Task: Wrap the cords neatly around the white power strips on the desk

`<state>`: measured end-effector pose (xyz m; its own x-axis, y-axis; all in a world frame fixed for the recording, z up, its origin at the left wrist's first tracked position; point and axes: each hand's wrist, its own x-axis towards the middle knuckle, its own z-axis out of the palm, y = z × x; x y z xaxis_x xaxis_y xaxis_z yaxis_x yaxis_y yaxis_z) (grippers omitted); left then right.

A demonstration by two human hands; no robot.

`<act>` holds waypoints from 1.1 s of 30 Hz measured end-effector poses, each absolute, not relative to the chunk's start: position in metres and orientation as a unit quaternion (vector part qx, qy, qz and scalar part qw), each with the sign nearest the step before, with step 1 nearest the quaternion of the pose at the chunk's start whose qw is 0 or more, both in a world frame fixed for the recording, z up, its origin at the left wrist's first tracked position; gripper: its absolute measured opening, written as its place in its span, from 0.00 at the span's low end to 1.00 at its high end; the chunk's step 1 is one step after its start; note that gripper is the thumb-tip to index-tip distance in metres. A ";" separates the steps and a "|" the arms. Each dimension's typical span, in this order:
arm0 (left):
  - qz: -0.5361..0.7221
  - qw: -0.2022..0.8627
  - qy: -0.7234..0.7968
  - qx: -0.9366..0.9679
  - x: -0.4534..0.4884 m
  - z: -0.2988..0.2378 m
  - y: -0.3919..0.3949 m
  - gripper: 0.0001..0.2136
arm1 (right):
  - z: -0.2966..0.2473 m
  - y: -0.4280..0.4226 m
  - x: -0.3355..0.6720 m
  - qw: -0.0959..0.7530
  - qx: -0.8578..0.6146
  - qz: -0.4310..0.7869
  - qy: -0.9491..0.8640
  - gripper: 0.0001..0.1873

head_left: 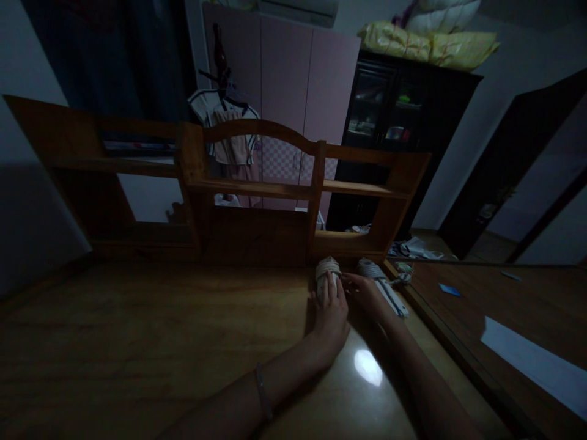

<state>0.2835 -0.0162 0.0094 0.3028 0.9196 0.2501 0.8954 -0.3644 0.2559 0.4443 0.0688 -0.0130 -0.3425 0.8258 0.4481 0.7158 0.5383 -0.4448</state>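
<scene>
A white power strip (320, 282) with its pale cord wound around one end lies on the wooden desktop, close to the shelf. My left hand (331, 305) lies over this strip, its fingers along the top and sides. Just to the right, my right hand (367, 292) reaches in with thumb and fingers drawn together beside the wound cord. What those fingertips hold, if anything, is too dark and small to make out. Another white power strip (395, 300), with a grey cord coiled around its far end, lies partly behind my right hand.
A wooden shelf unit (257, 189) stands along the desk's back edge. To the right, past a raised wooden edge (440, 324), a brown surface holds a white paper sheet (536, 360) and a blue card (449, 289). Light glares off the desktop (206, 342).
</scene>
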 end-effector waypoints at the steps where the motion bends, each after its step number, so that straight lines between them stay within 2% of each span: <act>1: 0.175 0.028 0.563 0.807 0.285 0.009 -0.016 0.44 | -0.013 0.068 0.445 0.333 -0.468 0.098 -0.813 0.24; 5: 0.179 -0.010 0.565 0.806 0.288 0.003 -0.013 0.42 | -0.015 0.066 0.443 0.358 -0.469 0.079 -0.804 0.18; 13: 0.266 -0.047 0.553 0.788 0.291 -0.015 -0.007 0.28 | -0.008 0.061 0.448 0.446 -0.502 -0.011 -0.741 0.13; 26: 0.318 -0.006 0.549 0.772 0.268 0.023 -0.022 0.29 | -0.004 0.050 0.451 0.472 -0.496 -0.022 -0.728 0.11; 30: 0.311 -0.039 0.527 0.790 0.237 0.043 -0.058 0.29 | 0.002 0.045 0.447 0.485 -0.495 -0.026 -0.720 0.10; 33: 0.323 -0.049 0.511 0.795 0.200 0.046 -0.097 0.29 | 0.028 0.032 0.441 0.516 -0.485 -0.042 -0.705 0.11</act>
<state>0.1996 -0.0967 0.0462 0.2697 0.7801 0.5645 0.8439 -0.4739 0.2517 0.4405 0.0319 0.0284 0.0022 0.6404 0.7681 0.7277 0.5258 -0.4405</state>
